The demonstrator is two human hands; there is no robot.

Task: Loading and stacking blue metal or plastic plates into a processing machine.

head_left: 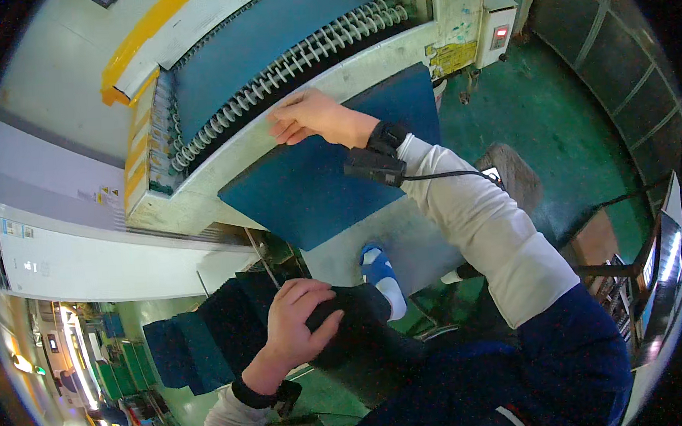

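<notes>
My right hand [307,119] is in front of the pale machine's front edge, above a large dark blue panel [332,186]. Its fingers are curled together and nothing shows in them. The panel slants below the machine's front, apart from the hand. Inside the machine, another blue panel [263,51] lies beside a row of ringed rollers [287,65]. Lower down, my left hand [297,323] is over my dark-trousered knee, with thumb and fingers apart and nothing held. Several dark blue panels [198,348] stand to its left, partly hidden.
A white box with a lit red switch [500,32] sits at the machine's right end. A long white appliance [104,260] extends at left. A grey stool-like seat [512,173] and a dark screen [660,273] stand at right. The floor [575,116] is green.
</notes>
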